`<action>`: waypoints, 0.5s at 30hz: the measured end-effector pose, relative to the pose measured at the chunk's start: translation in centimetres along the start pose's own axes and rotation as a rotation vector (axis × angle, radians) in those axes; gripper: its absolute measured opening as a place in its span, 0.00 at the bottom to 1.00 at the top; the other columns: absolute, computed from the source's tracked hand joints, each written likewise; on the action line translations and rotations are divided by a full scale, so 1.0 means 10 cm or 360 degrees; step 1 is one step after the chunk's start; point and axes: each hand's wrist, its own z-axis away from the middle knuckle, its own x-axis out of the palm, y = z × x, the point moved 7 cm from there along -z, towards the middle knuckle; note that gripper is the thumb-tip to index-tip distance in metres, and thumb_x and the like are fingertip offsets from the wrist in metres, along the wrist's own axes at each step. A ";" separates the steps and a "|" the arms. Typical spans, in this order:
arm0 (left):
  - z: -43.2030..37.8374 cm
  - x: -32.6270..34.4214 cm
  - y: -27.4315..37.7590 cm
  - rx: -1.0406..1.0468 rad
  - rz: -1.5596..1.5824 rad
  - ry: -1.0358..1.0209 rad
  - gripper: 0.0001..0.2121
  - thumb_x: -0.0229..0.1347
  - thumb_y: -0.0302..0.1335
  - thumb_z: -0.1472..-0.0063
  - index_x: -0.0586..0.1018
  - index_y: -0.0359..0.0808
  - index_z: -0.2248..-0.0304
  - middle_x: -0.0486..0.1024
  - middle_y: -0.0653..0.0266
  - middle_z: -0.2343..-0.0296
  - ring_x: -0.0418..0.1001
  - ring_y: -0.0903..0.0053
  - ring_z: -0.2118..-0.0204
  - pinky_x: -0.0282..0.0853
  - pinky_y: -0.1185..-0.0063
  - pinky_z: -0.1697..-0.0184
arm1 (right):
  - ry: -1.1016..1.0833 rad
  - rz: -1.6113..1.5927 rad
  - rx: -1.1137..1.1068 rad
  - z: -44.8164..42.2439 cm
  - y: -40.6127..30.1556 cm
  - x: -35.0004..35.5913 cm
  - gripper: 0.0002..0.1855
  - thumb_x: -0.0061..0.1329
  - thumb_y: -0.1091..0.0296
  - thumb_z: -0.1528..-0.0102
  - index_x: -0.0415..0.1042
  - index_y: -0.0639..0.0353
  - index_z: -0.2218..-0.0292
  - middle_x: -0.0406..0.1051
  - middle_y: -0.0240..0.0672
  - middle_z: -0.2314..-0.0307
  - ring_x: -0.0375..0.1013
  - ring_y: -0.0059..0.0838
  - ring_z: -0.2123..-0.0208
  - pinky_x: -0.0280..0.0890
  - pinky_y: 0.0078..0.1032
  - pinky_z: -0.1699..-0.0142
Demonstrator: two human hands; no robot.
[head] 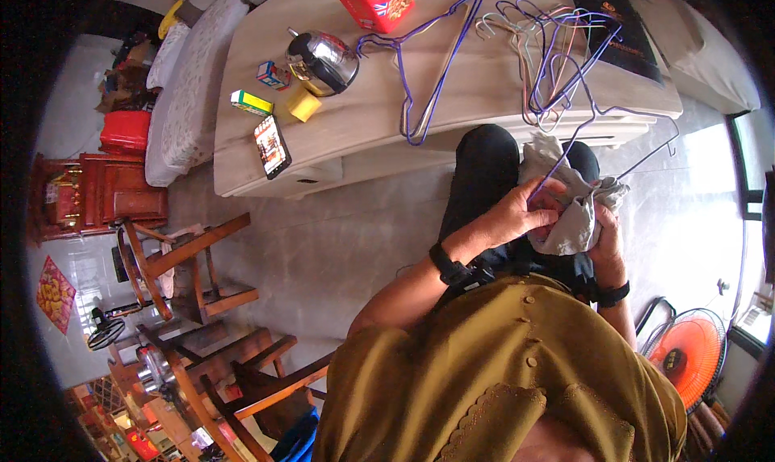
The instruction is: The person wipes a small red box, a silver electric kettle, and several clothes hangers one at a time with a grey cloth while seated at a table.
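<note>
A crumpled light grey cloth [569,226] is bunched over my lap between both hands. My left hand [514,214] grips a purple coat hanger [574,136], its wire running down into my fingers against the cloth. On the other side, my right hand [607,235] holds the cloth's edge, with its fingers partly hidden. One arm of that hanger reaches out to the right, past the table edge. Several tangled hangers [548,68] in purple and pale colours lie on the table just beyond my knees. More hangers [418,68] lie stacked to their left.
The table [363,123] carries a metal kettle [323,62], a red food box [375,2], small boxes [251,102], a yellow block [304,104], a phone [272,147] and a black folder [617,32]. Wooden chairs [194,262] stand left, an orange fan [684,359] at right.
</note>
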 end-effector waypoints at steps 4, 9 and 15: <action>0.10 -0.02 0.15 -0.0015 -0.0197 -0.0037 0.23 0.51 0.15 0.45 0.65 0.38 0.50 0.73 0.65 0.67 0.71 0.82 0.70 0.69 0.82 0.65 | 0.0119 -0.0130 0.0035 -0.09 -0.06 -0.43 0.21 0.41 0.57 0.44 0.65 0.58 0.53 0.70 0.36 0.61 0.70 0.29 0.59 0.66 0.28 0.54; 0.31 -0.14 0.09 -0.0068 -0.0316 -0.0098 0.19 0.50 0.15 0.44 0.68 0.35 0.53 0.73 0.64 0.67 0.71 0.82 0.70 0.69 0.81 0.64 | 0.0193 -0.0242 -0.0223 -0.22 -0.44 -1.20 0.20 0.36 0.57 0.41 0.63 0.58 0.51 0.68 0.38 0.56 0.68 0.32 0.55 0.63 0.34 0.49; 0.41 -0.13 0.07 -0.0100 -0.0418 -0.0069 0.13 0.50 0.16 0.43 0.72 0.34 0.57 0.74 0.64 0.64 0.71 0.83 0.65 0.70 0.81 0.61 | 0.0280 -0.0324 -0.0139 -0.23 -0.55 -1.40 0.19 0.39 0.58 0.41 0.64 0.59 0.53 0.69 0.38 0.59 0.70 0.32 0.57 0.66 0.34 0.52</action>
